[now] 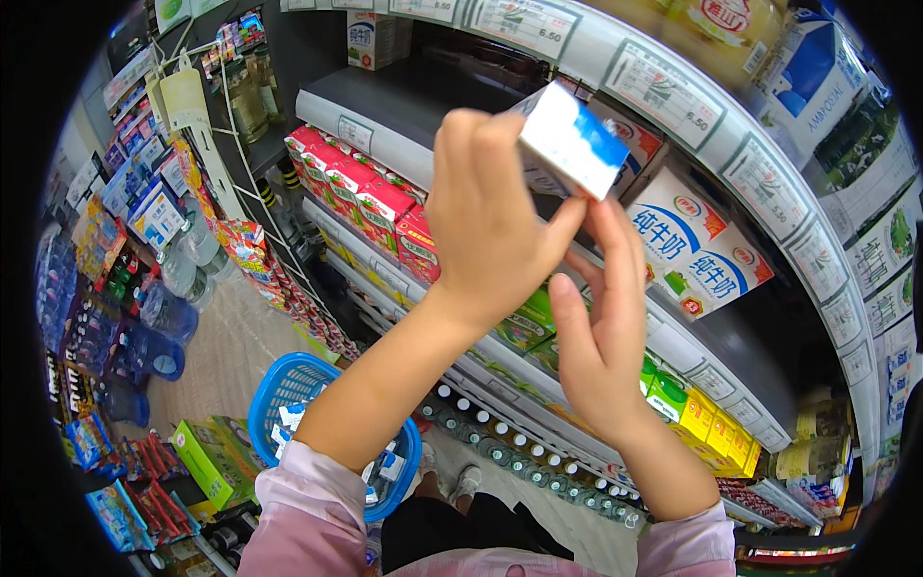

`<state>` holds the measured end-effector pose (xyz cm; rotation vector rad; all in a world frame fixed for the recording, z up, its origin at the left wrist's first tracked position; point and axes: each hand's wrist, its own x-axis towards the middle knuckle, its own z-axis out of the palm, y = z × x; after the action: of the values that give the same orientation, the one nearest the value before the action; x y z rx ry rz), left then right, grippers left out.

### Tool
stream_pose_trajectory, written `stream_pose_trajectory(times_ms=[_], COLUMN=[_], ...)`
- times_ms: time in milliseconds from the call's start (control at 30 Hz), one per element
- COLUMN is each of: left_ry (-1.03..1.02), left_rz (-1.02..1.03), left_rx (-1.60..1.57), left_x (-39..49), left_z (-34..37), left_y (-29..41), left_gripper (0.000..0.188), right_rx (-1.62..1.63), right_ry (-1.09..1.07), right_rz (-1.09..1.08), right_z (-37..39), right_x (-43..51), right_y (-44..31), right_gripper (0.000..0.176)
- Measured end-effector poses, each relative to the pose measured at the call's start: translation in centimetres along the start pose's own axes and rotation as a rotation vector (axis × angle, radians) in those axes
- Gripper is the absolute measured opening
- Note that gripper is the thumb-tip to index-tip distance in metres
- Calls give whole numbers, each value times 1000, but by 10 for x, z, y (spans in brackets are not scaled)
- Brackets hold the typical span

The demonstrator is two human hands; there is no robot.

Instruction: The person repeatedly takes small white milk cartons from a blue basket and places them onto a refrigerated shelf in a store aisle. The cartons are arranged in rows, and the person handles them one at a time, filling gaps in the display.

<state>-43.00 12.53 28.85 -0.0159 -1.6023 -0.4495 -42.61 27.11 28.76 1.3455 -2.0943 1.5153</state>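
Observation:
A small white and blue milk carton (pixel 573 141) is held up before the shelf, gripped by my left hand (pixel 487 209) at its left side. My right hand (pixel 606 317) is just below, its fingertips touching the carton's lower corner. Behind and to the right, white and blue milk packs (pixel 692 249) stand on the dark shelf (pixel 764 346). Another milk carton (pixel 369 40) stands at the shelf's upper left. Below my left forearm is a blue plastic basket (pixel 270 382) on the floor, holding several small white and blue cartons (pixel 292 415).
Lower shelves hold red drink cartons (pixel 371 195), green cartons (pixel 530 321), yellow cartons (pixel 710 429) and bottles (pixel 533 472). A wire rack (pixel 241 159) with hanging snack packets stands at the left. Water jugs (pixel 155 350) and a green box (pixel 205 461) are near the basket. Price labels line the curved shelf edge (pixel 656 86).

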Motion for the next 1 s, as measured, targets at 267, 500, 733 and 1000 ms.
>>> stream_pose_trajectory(times_ms=[267,500,733,1000], left_ry=[-154,-109,85,-111], left_rz=[-259,-190,-32,-157], left_rx=[26,-202,-310,-319], left_x=[40,23,17,10], left_z=[17,27,49,46], left_y=[1,13,-7,-3], left_gripper=[62,70,76,74], right_rx=[-31,39,22,11], right_ry=[70,272,314,316], right_rz=[-63,-67,-74,-11], right_z=[8,19,33,34], right_x=[8,-2,-4,-6], right_y=[-8,4,9,13], right_gripper=[68,68,71,71])
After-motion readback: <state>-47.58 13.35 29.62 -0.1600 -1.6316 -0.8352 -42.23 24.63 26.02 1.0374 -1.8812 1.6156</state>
